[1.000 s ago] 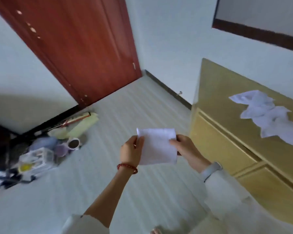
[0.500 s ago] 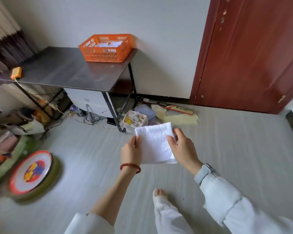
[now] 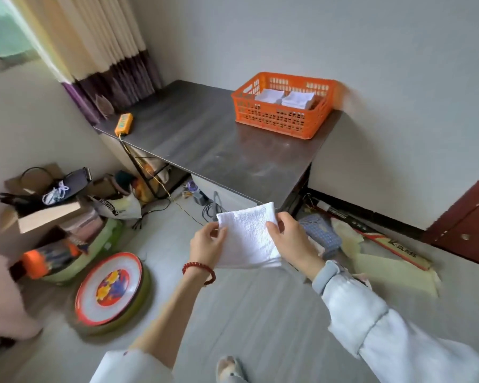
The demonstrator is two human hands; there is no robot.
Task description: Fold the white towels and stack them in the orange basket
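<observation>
1. Between both hands, mid-air over the grey floor, sat the small folded white terry towel [image 3: 248,239], short of the dark grey table [image 3: 205,139] and well apart from the basket.
2. Left hand [image 3: 208,243] pinched the towel's left edge, thumb on top, fingers curled beneath. Right hand [image 3: 291,239] gripped the right edge the same way. Judgement: the two-sided pinch kept the layers from sliding open in carry.
3. Towel lay roughly flat, slightly tilted, bottom edge sagging a little. Looked fully folded, so the step in hand was probably transport, not folding.
4. Orange perforated plastic basket [image 3: 277,117] stood at the table's far right corner, against the white wall. Two stacks of folded white towels [image 3: 285,98] sat side by side inside it, so the task was partly done.
5. Placement would likely need a reach across the tabletop and a flat lowering onto one stack; a skewed drop could unfold the towel or topple a stack.
6. Also on the table: orange power strip [image 3: 124,123] near the left edge. Floor clutter included a round colourful tray [image 3: 109,293] and boxes at left.
</observation>
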